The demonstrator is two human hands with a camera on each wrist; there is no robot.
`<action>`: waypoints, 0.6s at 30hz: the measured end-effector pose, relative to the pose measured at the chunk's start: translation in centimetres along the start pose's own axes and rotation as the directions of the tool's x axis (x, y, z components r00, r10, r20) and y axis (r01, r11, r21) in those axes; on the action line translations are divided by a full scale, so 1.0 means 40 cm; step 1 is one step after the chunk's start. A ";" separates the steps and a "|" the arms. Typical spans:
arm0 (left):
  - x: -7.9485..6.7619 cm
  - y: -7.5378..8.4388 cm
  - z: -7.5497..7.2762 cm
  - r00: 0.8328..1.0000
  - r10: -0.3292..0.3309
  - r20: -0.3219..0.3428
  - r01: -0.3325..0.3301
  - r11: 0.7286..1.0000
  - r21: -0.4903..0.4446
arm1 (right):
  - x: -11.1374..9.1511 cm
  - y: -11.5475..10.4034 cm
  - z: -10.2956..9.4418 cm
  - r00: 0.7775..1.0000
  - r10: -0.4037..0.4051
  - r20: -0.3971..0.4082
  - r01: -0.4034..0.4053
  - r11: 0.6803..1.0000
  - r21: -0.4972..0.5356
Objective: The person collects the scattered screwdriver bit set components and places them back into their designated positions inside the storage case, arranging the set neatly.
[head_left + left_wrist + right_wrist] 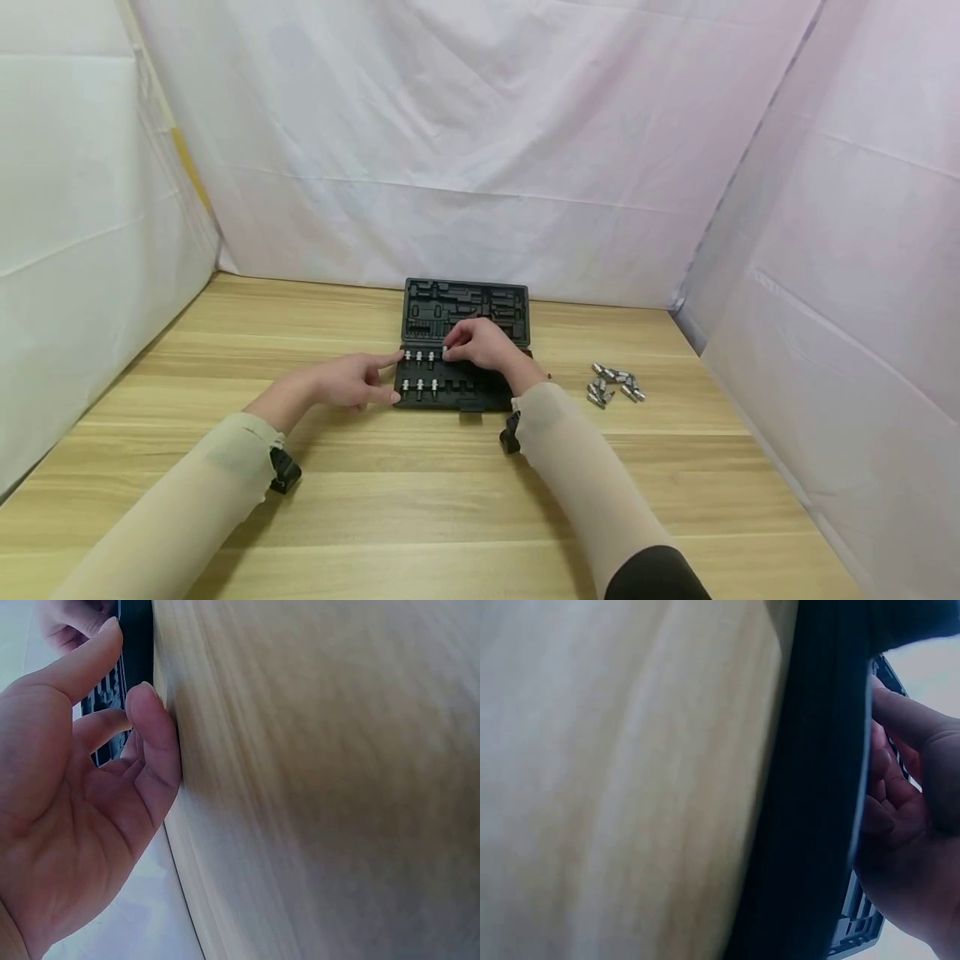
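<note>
A black plastic tool case (480,398) lies unfolded on the table, its lid (427,312) laid back towards the rear curtain. Small silver bit sockets stand in two rows in its left part; one is this bit socket (420,386) in the front row. My right hand (487,344) reaches over the case and pinches another silver bit socket (445,351) at the back row. With thumb and forefinger spread, my left hand (347,381) touches the case's left edge. In the left wrist view its other fingers (154,735) bend beside the case.
To the right of the case lies a loose pile of silver sockets and bits (615,383). The wooden table (420,508) is bordered by white curtains (465,150) at the back and both sides.
</note>
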State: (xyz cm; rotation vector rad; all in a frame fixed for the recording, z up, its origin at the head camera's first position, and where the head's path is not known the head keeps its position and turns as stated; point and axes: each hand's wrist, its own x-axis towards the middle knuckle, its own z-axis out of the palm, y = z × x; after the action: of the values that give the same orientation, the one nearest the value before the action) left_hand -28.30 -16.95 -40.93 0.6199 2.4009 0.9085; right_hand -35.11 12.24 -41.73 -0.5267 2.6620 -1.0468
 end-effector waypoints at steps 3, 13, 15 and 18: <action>0.000 0.001 0.002 1.000 0.000 0.003 0.000 1.000 -0.001 | 0.000 0.000 0.000 1.000 0.008 0.010 -0.007 0.999 -0.040; -0.002 0.003 -0.004 1.000 0.008 0.004 -0.008 1.000 0.002 | 0.004 0.003 0.000 0.999 -0.014 0.030 0.016 0.998 -0.053; -0.002 0.003 -0.005 1.000 0.008 0.007 -0.008 1.000 0.001 | 0.005 0.005 0.001 0.999 -0.020 0.032 0.021 0.999 -0.040; -0.001 0.001 -0.004 1.000 0.007 0.009 -0.007 1.000 -0.001 | 0.005 0.007 0.003 0.999 -0.018 0.031 0.019 0.999 -0.032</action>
State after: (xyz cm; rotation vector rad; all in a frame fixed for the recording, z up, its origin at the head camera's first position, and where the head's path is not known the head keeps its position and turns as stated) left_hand -28.35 -17.02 -40.80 0.6315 2.3914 0.9073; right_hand -35.34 12.28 -42.02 -0.5707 2.6565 -0.9945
